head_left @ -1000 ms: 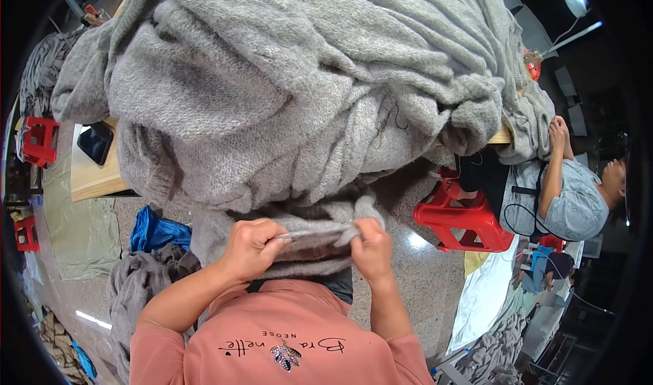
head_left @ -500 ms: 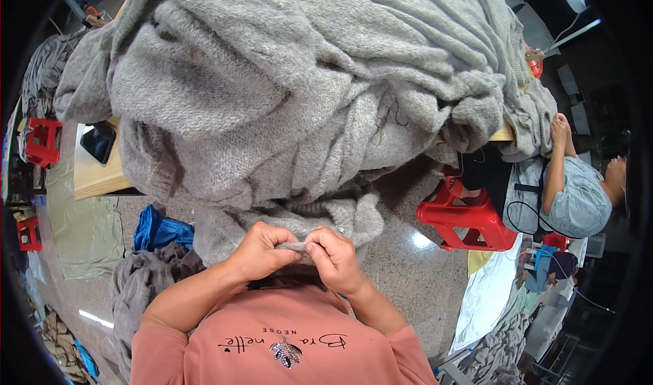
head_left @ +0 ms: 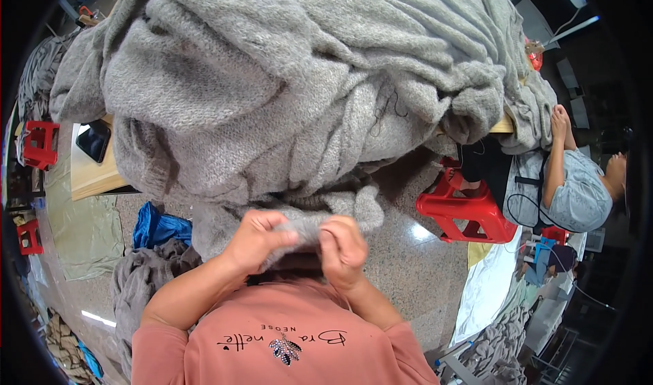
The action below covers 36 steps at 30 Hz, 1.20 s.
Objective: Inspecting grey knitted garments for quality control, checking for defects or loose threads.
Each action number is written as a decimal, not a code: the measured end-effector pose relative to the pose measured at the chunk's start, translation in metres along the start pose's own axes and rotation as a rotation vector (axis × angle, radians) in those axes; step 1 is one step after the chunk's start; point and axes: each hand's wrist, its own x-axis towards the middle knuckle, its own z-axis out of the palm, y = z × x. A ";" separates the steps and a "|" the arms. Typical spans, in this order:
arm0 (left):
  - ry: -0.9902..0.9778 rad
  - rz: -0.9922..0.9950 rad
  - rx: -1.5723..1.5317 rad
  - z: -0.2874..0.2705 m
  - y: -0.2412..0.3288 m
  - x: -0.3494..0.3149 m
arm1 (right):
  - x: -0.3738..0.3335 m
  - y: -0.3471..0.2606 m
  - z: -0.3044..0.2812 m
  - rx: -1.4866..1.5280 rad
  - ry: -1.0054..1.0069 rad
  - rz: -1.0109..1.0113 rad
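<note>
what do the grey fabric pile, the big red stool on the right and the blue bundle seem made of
Grey fabric pile: knitted, probably wool or wool-like yarn, with visible stitches and a fuzzy matte surface. Red stool: likely moulded plastic, given its glossy highlights. Blue bundle: slightly shiny, perhaps plastic or synthetic cloth, judging by its creases.

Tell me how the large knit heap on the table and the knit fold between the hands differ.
Size: the large knit heap spreads wide, while the knit fold shows only as a short stretch.
Support: the heap rests on the table and droops over its near edge; the fold is pinched between the left hand and right hand.
Shared: both are grey, fuzzy knit.
</note>
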 end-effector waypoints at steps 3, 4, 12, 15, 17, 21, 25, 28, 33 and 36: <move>0.120 0.113 -0.139 -0.004 0.006 0.008 | -0.018 0.009 -0.022 -0.200 0.093 -0.245; 0.157 0.123 -0.151 -0.004 0.009 0.010 | -0.027 0.013 -0.024 -0.250 0.125 -0.327; 0.140 0.069 -0.205 0.008 0.017 0.006 | -0.062 0.069 0.007 -0.430 0.055 0.035; 0.149 0.090 -0.187 0.005 0.017 0.004 | -0.050 0.075 -0.006 -0.158 0.109 0.277; 0.157 0.105 -0.165 0.004 0.015 0.005 | -0.045 0.069 -0.017 0.378 0.165 0.591; 0.120 0.153 -0.193 0.007 0.011 0.006 | -0.039 0.058 -0.036 0.306 -0.151 0.550; 0.086 0.210 -0.226 0.009 0.017 0.003 | -0.025 0.045 -0.053 0.044 -0.243 0.344; -0.017 0.179 -0.234 0.012 0.024 -0.001 | -0.014 0.006 -0.072 -0.253 -0.020 -0.011; -0.063 0.206 0.061 0.033 0.019 -0.003 | -0.003 -0.061 -0.084 -0.017 -0.347 -0.566; -0.150 0.162 0.255 0.037 0.011 -0.005 | 0.004 -0.046 -0.049 -0.088 -0.345 -0.708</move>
